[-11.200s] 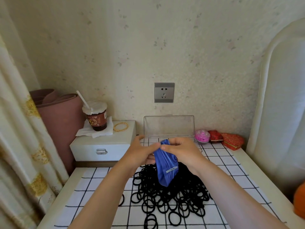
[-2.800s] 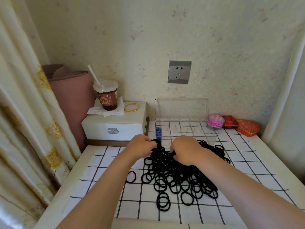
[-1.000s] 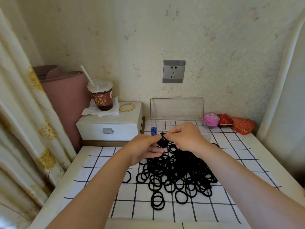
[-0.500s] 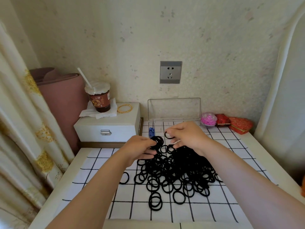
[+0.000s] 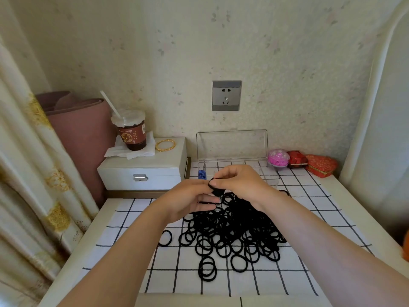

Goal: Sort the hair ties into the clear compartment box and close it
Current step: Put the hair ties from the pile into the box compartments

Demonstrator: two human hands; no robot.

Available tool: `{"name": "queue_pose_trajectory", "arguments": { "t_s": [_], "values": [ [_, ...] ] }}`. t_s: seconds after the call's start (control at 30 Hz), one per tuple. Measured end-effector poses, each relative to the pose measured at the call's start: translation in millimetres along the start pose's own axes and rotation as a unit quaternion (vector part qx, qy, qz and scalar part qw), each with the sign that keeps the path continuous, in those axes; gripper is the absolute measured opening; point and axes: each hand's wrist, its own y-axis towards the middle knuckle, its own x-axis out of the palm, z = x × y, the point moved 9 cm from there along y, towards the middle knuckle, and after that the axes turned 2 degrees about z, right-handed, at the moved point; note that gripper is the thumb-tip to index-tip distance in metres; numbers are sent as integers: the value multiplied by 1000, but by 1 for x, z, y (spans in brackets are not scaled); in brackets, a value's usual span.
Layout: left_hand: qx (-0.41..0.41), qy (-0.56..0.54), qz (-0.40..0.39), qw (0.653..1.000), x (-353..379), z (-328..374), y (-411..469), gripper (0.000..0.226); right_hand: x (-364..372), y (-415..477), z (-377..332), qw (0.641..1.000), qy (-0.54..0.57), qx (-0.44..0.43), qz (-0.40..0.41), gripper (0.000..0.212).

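A heap of black hair ties [image 5: 234,231] lies on the white checked cloth [image 5: 124,240]. Behind it stands the clear compartment box [image 5: 269,176], its lid [image 5: 232,144] upright against the wall. A blue item [image 5: 201,174] sits in the box's leftmost compartment. My left hand [image 5: 188,201] and my right hand [image 5: 239,181] meet above the heap's far edge, in front of the box. Between their fingertips they pinch a small bunch of black hair ties [image 5: 214,187]. My hands hide the middle of the box.
A white jewellery box [image 5: 143,171] stands at the back left, carrying a drink cup with a straw [image 5: 130,131] and gold bangles [image 5: 165,144]. A pink ball [image 5: 278,157] and red boxes [image 5: 309,162] sit at the back right. A curtain [image 5: 24,173] hangs left.
My hands have come together again; the loose tie in my right hand now joins the bunch pinched by my left. Both hands sit slightly higher and closer to the box.
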Motion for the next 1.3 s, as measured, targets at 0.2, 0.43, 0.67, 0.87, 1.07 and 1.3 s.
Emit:
{"name": "queue_pose_trajectory", "arguments": {
  "t_s": [0.2, 0.43, 0.67, 0.87, 1.07, 1.3],
  "values": [
    [45, 37, -19, 998, 5, 10, -3, 31, 1, 1, 13, 997, 19, 72, -27, 35],
    [28, 69, -14, 997, -6, 9, -3, 24, 9, -2, 19, 981, 55, 138, -122, 32],
    [45, 46, 33, 997, -15, 16, 0, 30, 13, 8, 5, 989, 12, 108, -102, 33],
    [56, 18, 70, 996, -35, 23, 6, 24, 28, 11, -7, 972, 78, 119, -187, 19],
    [140, 146, 191, 961, -54, 40, 19, 34, 16, 42, -7, 990, 55, 115, -66, 24],
    [172, 371, 161, 898, -35, 25, 24, 51, 7, 81, -1, 953, -286, 43, 86, 27]
  ]
}}
